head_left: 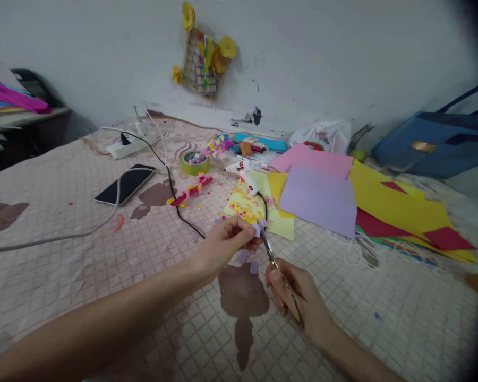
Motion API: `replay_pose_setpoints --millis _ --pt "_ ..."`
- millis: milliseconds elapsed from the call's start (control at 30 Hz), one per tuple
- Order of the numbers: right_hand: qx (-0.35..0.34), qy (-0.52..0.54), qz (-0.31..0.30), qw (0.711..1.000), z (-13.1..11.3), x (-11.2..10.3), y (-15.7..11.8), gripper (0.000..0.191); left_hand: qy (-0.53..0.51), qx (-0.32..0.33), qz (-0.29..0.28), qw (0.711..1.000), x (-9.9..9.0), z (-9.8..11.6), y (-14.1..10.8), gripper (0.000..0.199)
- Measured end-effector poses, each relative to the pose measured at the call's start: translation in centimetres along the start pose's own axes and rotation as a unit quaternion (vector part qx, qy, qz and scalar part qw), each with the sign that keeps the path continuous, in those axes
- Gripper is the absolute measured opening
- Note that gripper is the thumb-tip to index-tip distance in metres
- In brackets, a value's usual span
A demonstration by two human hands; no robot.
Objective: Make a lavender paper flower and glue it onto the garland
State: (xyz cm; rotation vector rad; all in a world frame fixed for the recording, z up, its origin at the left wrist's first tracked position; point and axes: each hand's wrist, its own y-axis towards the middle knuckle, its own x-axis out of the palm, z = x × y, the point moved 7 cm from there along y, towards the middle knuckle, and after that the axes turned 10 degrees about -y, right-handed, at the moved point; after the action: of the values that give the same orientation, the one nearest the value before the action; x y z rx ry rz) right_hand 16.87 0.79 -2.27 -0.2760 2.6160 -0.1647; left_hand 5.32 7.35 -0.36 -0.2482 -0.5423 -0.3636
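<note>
1. Bare forearms are extended over the patterned cloth; between the hands, a small purple paper piece is pinched by the left fingertips.
2. The scissors are grasped by the right hand, with the blades directed at that piece. Because little paper is left between the left hand and the metal, a fingertip could be nicked if the blades were closed off-line; a crooked edge could be caused by any slip of the pinch.
3. Loose purple squares are seen just below the left hand, where they could be brushed aside by a wrist.
4. Beyond, yellow and pink scraps are spread on a pale yellow sheet; they could be scattered by a sleeveless arm or a draught.
5. A glue gun is laid by the scraps, with a small red light shown. If heated, skin or paper could be burned at its nozzle, and it could be dragged should its cord be snagged.
6. Farther left, a decorated red strip is lapped by a black cable, and could be shifted by a tug.
</note>
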Motion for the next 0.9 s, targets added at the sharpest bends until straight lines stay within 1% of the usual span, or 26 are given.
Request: replay_pose_setpoints --millis 400,700,900 --pt "0.008 -0.017 0.012 1.000 0.25 -0.03 0.18 0.049 -0.014 0.009 0.020 1.000 0.15 0.05 -0.29 0.016" --pt "-0.019 -0.018 0.020 0.999 -0.29 -0.11 0.14 0.048 -0.018 0.007 0.024 1.000 0.21 0.00 -0.36 0.015" --pt "0.000 -0.013 0.021 1.000 0.00 -0.04 0.11 0.050 -0.022 0.010 0.026 0.999 0.16 -0.07 -0.35 0.015"
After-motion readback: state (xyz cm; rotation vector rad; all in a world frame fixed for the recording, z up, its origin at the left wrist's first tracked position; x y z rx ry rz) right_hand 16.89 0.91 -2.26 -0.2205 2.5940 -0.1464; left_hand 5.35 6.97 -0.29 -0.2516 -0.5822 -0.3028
